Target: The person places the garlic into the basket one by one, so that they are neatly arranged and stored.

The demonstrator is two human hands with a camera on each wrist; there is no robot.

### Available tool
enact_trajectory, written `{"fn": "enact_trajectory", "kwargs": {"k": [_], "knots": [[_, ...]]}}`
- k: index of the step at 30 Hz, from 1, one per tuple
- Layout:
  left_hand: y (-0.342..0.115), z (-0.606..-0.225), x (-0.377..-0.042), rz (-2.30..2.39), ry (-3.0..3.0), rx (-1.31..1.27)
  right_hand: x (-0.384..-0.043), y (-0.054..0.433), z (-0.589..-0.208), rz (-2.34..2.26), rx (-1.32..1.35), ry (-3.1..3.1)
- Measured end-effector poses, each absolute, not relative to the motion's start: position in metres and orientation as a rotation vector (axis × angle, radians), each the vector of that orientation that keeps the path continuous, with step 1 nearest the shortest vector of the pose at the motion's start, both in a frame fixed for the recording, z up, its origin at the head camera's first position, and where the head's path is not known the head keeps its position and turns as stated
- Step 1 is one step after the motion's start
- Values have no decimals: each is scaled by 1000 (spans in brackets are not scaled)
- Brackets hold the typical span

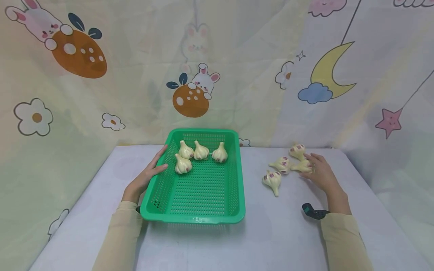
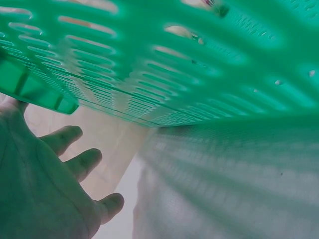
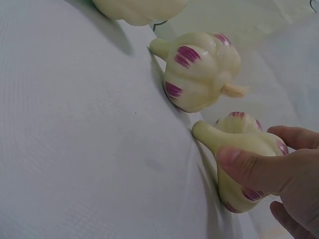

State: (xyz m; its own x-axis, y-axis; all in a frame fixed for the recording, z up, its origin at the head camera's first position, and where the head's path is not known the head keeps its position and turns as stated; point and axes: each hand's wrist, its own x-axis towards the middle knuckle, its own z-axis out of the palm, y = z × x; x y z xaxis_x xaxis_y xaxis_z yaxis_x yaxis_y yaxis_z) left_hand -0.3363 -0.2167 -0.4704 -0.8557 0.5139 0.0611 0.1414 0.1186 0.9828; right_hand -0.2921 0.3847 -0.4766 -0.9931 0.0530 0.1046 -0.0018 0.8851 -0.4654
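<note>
My left hand (image 1: 144, 180) rests at the left rim of a green perforated plastic basket (image 1: 193, 219), thumb over the edge. In the left wrist view its fingers (image 2: 83, 163) are straight and spread outside the basket wall. Inside the basket, towards the back, lie several white garlic bulbs (image 1: 183, 164). On the right of the table, my right hand (image 1: 322, 172) holds a garlic bulb (image 3: 251, 144) between thumb and fingers. Its purple-streaked skin shows past the thumb, and its stem points away from the palm.
Beside the held bulb lie three more: one behind (image 1: 297, 151), one to the left (image 1: 282, 165) and one nearer the front (image 1: 272, 181). They sit on a white-covered table (image 1: 271, 241). A patterned curtain (image 1: 244, 75) hangs along the table's back edge.
</note>
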Motion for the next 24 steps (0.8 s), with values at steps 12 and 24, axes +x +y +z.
{"fn": "enact_trajectory", "kwargs": {"k": [12,24], "knots": [[-216,-470,-336,1807,2102,647,-293,384,-479,706,-12,-2915],[-216,-470,-336,1799,2118,643,-293,382,-480,705,-47,-2925]]}}
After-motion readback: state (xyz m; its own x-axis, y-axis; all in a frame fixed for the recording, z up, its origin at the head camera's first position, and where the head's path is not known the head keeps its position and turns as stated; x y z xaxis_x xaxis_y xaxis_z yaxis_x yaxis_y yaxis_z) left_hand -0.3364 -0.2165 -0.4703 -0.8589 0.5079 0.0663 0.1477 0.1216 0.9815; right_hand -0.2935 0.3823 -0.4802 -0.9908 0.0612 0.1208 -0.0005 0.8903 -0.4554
